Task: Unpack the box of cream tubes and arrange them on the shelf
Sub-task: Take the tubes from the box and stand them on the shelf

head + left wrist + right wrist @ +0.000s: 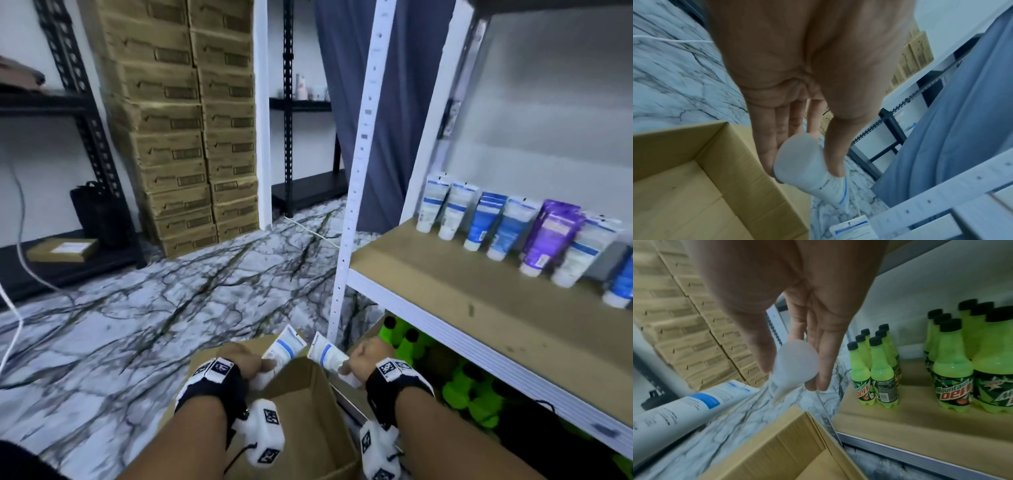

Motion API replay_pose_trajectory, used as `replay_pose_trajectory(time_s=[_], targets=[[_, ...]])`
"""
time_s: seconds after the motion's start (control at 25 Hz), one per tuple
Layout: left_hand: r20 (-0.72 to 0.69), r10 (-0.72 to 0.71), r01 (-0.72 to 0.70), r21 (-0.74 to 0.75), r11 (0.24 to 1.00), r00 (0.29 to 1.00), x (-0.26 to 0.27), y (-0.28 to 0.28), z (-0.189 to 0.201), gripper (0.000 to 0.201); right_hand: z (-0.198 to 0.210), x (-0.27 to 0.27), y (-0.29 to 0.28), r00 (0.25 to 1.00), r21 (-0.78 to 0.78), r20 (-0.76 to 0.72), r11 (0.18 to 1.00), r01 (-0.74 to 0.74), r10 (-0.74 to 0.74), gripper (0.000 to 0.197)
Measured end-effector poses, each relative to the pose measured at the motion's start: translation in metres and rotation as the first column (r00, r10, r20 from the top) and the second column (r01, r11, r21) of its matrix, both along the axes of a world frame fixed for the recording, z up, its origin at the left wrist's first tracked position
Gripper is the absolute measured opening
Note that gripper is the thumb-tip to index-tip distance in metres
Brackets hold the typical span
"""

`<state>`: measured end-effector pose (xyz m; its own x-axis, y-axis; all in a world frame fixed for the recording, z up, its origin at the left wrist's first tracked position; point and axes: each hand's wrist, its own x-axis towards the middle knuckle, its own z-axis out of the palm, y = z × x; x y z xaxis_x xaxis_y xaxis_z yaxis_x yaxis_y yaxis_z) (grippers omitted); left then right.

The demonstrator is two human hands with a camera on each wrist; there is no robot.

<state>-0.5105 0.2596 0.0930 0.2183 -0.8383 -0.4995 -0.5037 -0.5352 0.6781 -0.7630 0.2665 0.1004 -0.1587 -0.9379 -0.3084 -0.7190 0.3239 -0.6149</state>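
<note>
Head view: both hands low over the open cardboard box (301, 387), each grasping one cream tube. Left hand (239, 359) pinching the cap end of the left tube (284, 346), right hand (368, 356) pinching the cap end of the right tube (325, 351); crimped tails pointing up and away, long axes roughly parallel and tilted toward the shelf.

Shelf board (445, 274) up and to the right of both hands, so right hand nearer to it. Row of standing tubes (507, 229) already along the back, caps down, white, blue and purple, leaning slightly. Bare board in front of that row and at its left end; probably the next spot, reached by lifting and swinging rightward, then turning each tube cap-down.

Left wrist view: thumb and fingers (768, 146) closed round a smooth, round white cap, soft plastic body with a blue band below. Right wrist view: same pinch on a matte white cap, green soda bottles (873, 369) on the lower shelf behind.

Box walls corrugated, tan, rigid. Floor marble-patterned, glossy.
</note>
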Motion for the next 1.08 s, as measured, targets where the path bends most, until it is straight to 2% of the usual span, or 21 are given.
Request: replay_pose_trajectory(time_s=[0.16,0.24,0.28,0.36,0.48,0.64,0.76,1.08], targets=[[-0.135,-0.028,0.011,-0.125,0.992,0.990,-0.023,0.007,0.023,0.027,0.025,-0.017,0.019,0.979,-0.144,0.185,0.983,0.117,-0.089,0.020],[-0.169,-0.080,0.047,-0.188,0.981,0.982,-0.038,0.015,0.039,0.016,0.042,-0.026,0.032,0.974,-0.202,0.219,0.973,0.108,-0.063,0.007],[-0.206,-0.089,0.042,-0.224,0.974,0.975,-0.046,0.018,0.048,0.011,0.047,-0.031,0.035,0.968,-0.230,0.248,0.968,0.103,-0.044,0.016],[-0.283,-0.101,0.015,-0.291,0.957,0.954,-0.063,0.021,0.063,0.010,0.059,-0.041,0.041,0.950,-0.300,0.311,0.944,0.135,-0.037,0.027],[-0.374,-0.173,0.009,-0.401,0.916,0.911,-0.086,0.023,0.085,0.012,0.082,-0.055,0.049,0.921,-0.378,0.384,0.899,0.222,-0.066,0.015],[-0.365,-0.287,0.030,-0.572,0.820,0.886,-0.124,0.025,0.119,0.011,0.114,-0.080,0.060,0.882,-0.441,0.464,0.841,0.313,-0.085,0.025],[-0.360,-0.387,0.072,-0.646,0.760,0.849,-0.156,0.023,0.136,0.013,0.127,-0.105,0.067,0.875,-0.473,0.474,0.808,0.350,-0.102,0.028],[-0.282,-0.582,0.257,-0.693,0.673,0.763,-0.231,0.018,0.150,0.018,0.140,-0.166,0.094,0.843,-0.448,0.504,0.778,0.441,-0.188,0.038]])
